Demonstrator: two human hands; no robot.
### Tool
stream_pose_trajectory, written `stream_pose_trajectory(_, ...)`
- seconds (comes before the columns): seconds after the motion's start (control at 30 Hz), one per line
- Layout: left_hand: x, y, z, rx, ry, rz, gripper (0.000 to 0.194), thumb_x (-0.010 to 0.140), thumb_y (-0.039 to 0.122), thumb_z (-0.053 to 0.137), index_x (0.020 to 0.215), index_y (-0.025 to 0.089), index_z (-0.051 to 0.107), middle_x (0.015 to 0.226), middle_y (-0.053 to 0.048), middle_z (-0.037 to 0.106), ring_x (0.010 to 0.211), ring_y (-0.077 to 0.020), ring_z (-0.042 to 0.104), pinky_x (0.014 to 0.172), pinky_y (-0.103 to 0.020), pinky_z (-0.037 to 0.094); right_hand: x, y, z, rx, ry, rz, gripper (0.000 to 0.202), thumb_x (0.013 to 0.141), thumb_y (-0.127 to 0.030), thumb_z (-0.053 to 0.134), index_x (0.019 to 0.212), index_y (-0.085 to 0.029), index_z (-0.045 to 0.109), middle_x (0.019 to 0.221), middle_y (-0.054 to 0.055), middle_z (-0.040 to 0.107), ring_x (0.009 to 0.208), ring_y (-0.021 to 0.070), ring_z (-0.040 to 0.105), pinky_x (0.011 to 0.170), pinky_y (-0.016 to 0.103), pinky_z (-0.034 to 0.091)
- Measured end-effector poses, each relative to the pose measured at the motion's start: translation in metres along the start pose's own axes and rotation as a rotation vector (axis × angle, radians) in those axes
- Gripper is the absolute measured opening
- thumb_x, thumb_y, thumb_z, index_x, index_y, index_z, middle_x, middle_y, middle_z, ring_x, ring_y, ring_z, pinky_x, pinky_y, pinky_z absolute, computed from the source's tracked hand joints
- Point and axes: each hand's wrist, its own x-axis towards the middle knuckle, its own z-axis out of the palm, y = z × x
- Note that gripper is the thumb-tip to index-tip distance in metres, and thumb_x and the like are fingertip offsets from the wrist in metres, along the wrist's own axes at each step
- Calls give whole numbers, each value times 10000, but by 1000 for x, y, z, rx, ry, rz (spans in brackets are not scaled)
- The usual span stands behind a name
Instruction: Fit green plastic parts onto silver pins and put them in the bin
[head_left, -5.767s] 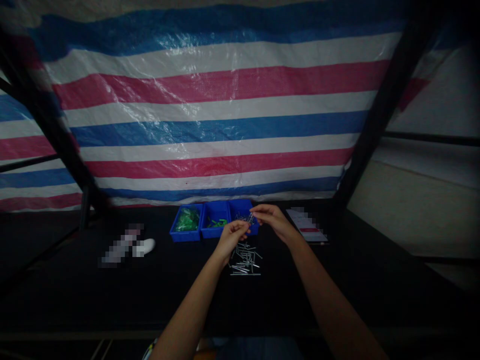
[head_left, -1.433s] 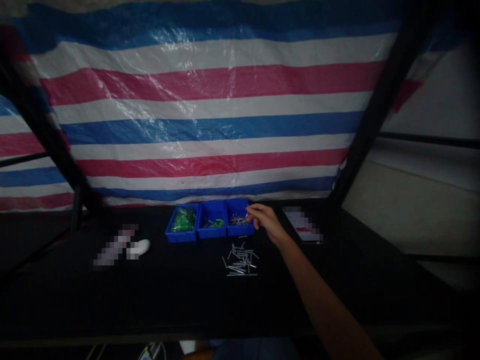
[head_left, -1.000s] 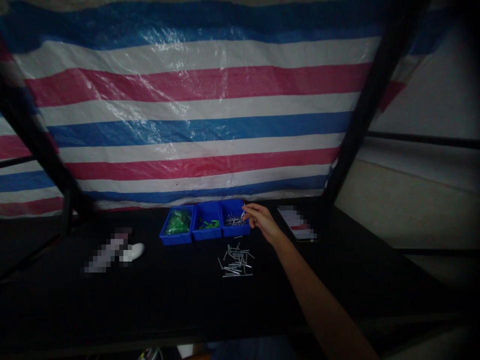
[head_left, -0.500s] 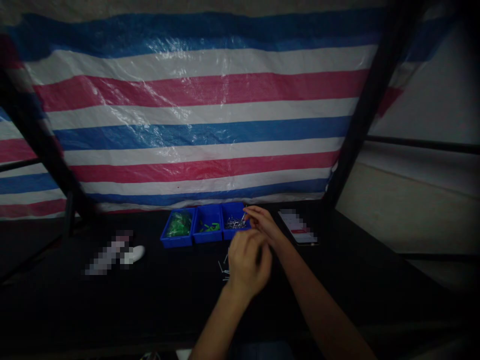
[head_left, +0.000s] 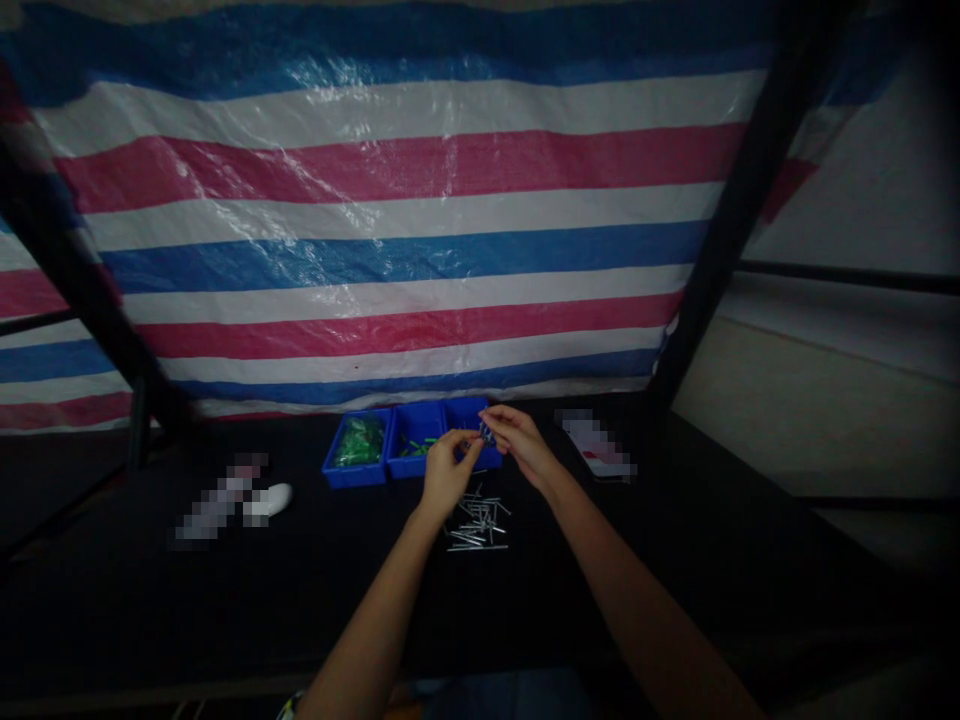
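Note:
My left hand (head_left: 448,472) is closed, thumb and fingers pinched at the front edge of the right blue bin (head_left: 491,458); what it pinches is too small to make out. Beside it, my right hand (head_left: 523,445) is closed on small metal pieces (head_left: 486,430) over the same bin. The two hands' fingertips nearly meet. On the black table below them lies a loose pile of thin metal screws (head_left: 478,522). Several green plugs (head_left: 417,446) are in the middle blue bin (head_left: 405,467), partly behind my left hand.
The left blue bin (head_left: 352,479) holds a green plastic bag (head_left: 360,441). A white rounded object (head_left: 278,498) lies farther left on the black table (head_left: 225,610). To the right is a blurred phone-like object (head_left: 598,447). A striped sheet (head_left: 420,220) hangs behind.
My left hand has moved from above the screw pile up to the bins, beside my right hand, uncovering the pile. My right hand stays over the right bin. The view has shifted slightly.

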Motion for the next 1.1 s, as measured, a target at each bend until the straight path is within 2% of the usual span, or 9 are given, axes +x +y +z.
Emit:
stream_pose_trajectory(0.23, 2, -3, -6, -147, 19, -46, 277, 793, 372, 515, 863, 141, 651, 804, -53, 656, 675, -140, 547, 626, -239, 411, -2, -2, 1, -4, -53, -2, 244, 654, -381, 666, 770, -173, 612, 643, -28, 559, 405, 34, 371, 394, 194, 269)
stream_pose_trajectory(0.43, 0, 0, -6, -185, 17, -65, 276, 764, 378, 554, 853, 139, 659, 761, -43, 645, 612, -118, 505, 576, -220, 382, -4, -4, 5, 3, -65, -8, 231, 683, -379, 631, 772, -172, 583, 672, -12, 602, 392, 37, 400, 394, 190, 289)
stream_pose_trajectory(0.6, 2, 0, -10, -318, 49, -103, 270, 761, 379, 554, 801, 131, 652, 675, -27, 620, 575, -109, 499, 559, -215, 373, -3, -2, 4, -85, -69, -64, 206, 686, -366, 619, 724, -174, 553, 616, -20, 607, 369, 47, 410, 381, 192, 293)
stream_pose_trajectory(0.8, 6, -6, -12, -444, 120, -204, 269, 719, 382, 601, 807, 130, 636, 644, -15, 608, 532, -100, 495, 522, -211, 372, -3, 4, 2, -275, -176, -75, 218, 657, -362, 652, 675, -155, 585, 594, 0, 616, 409, 71, 459, 401, 203, 345)
stream_pose_trajectory(1.1, 7, -7, -11, -494, 84, -214, 273, 697, 380, 625, 803, 132, 669, 684, -38, 640, 616, -127, 540, 590, -233, 401, -4, 10, 1, -328, -313, 16, 260, 663, -390, 655, 682, -141, 584, 656, 32, 660, 361, 62, 465, 361, 193, 338)
